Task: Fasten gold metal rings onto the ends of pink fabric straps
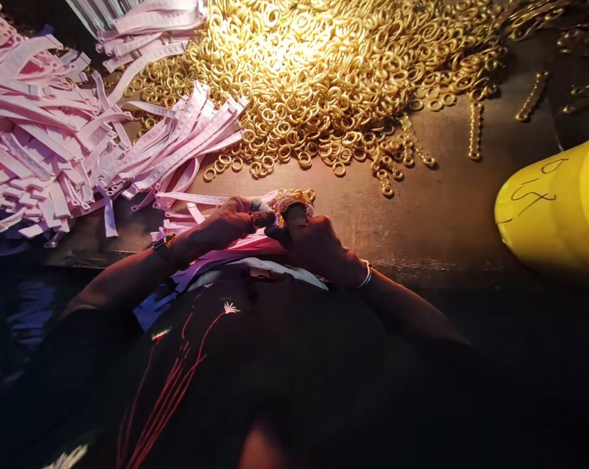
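Note:
My left hand [233,218] is closed, its fingertips pinched at the end of a pink strap. Close against it, my right hand [316,244] is wrapped around the ends of a bundle of pink straps [197,197]. Several gold rings [301,194] show just above the right fingers. Dark coverings sit on some of the fingertips of both hands. The strap bundle runs leftward beneath my left forearm, along the table's front edge. What exactly lies between the fingertips is mostly hidden.
A large heap of gold rings [324,85] covers the back of the wooden table [421,221]. Piles of pink straps [40,124] lie at the left. Short stacked rows of rings [475,130] lie toward the right. A yellow plastic container [553,202] stands at the right edge.

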Tool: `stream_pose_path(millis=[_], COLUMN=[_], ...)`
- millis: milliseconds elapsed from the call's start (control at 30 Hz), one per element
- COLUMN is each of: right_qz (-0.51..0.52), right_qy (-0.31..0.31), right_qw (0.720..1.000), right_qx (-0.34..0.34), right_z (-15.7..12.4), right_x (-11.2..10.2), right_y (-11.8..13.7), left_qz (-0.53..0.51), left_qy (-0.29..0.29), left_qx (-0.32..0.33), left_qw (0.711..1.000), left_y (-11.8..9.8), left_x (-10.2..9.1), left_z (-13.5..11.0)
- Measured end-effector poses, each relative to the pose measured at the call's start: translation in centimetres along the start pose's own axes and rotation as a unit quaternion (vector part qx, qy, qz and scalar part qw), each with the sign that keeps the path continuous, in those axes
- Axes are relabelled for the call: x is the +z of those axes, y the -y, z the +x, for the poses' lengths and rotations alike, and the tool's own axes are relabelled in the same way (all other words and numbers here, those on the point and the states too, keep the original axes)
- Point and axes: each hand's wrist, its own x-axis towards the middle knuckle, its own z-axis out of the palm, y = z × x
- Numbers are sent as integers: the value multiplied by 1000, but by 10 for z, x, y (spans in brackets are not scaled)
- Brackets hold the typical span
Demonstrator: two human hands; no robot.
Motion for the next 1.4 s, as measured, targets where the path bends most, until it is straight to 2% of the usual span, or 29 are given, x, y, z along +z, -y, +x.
stream_pose_path(millis=[67,167,267,333,467,633,733,833,933,1000,1067,1133,1200,1233,1300,1400], right_qz=[-14,44,108,117,60,-51,-118,-161,-170,-166,-164,-184,-244,-283,-361,-422], right_qy=[-12,-31,-15,5,52,89,106,106,79,86,83,26,-73,-117,-165,-99], right_qw=[1000,998,994,993,996,993,985,980,981,980,981,982,963,939,868,822], right_qx=[3,23,31,8,-27,-53,-60,-54,-56,-64,-66,-27,83,154,298,368], right_z=[0,6,15,21,29,37,41,38,26,16,8,4,2,2,3,1], right_x=[1,-3,-8,-8,-5,-6,-9,-16,-29,-40,-51,-63,-74,-79,-87,-94], right_y=[1,6,9,8,2,3,0,-9,-23,-35,-49,-64,-81,-90,-108,-129], left_qz=[-5,-23,-55,-80,-116,-106,-46,77,241,376,504,593,637,643,638,597], left_qy=[7,-4,-31,-33,-11,-31,-7,9,-33,-67,-83,-75,-58,-52,-56,-67], left_qx=[11,41,68,69,45,24,24,19,55,123,145,91,35,22,9,27], left_qw=[1000,999,996,994,992,994,999,997,968,916,847,797,768,764,768,799], left_y=[3,3,6,10,15,13,9,8,14,22,30,37,44,47,54,62], left_x=[3,6,8,7,7,7,1,-14,-32,-39,-40,-36,-30,-27,-23,-24], left_z=[-5,-11,-12,-10,-5,-1,6,19,33,40,41,36,26,21,12,4])
